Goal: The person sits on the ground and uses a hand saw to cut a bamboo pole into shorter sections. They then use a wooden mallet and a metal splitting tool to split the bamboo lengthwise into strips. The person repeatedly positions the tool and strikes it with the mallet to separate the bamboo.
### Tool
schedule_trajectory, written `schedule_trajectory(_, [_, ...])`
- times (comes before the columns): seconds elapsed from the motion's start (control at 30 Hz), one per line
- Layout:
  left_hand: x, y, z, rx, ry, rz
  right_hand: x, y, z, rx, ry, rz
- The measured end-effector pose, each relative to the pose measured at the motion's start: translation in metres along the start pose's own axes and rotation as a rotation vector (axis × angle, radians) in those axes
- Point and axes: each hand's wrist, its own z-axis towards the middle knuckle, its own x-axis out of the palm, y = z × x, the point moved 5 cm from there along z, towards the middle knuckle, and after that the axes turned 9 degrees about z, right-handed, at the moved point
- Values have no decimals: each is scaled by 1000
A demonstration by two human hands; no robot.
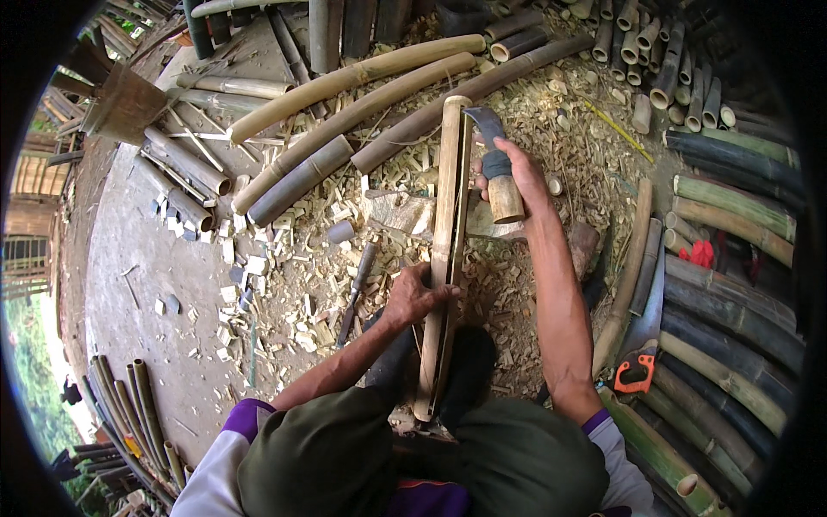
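A pale bamboo pole (445,202) with a long split down its right side stands between my knees, running away from me. My left hand (419,295) is closed around its lower middle, thumb across the front. Beside the pole's far end, my right hand (521,177) grips a short adze (505,203) with a wooden handle, a dark wrapped binding and a metal blade. The blade is close to the pole's upper right edge; whether they touch I cannot tell. Behind the pole lies a pale wooden block (399,212). A chisel-like tool (357,289) rests on the chips left of my left hand.
Wood chips (258,265) cover the ground around my feet. Long bamboo poles (349,86) lie beyond. Cut bamboo (732,302) is stacked along the right, near a saw with an orange handle (635,372). A bucket-like container (125,102) stands far left.
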Motion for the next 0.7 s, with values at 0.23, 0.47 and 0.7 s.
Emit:
schedule_trajectory(0.23, [-9, 0, -4, 88, -11, -191, 23, -52, -155, -7, 40, -48])
schedule_trajectory(0.47, [8, 3, 8, 92, -125, -83, 12, -98, -221, -391, -23, -885])
schedule_trajectory(0.7, [10, -3, 3, 81, -286, -20, 24, -91, -229, -284, -36, -1196])
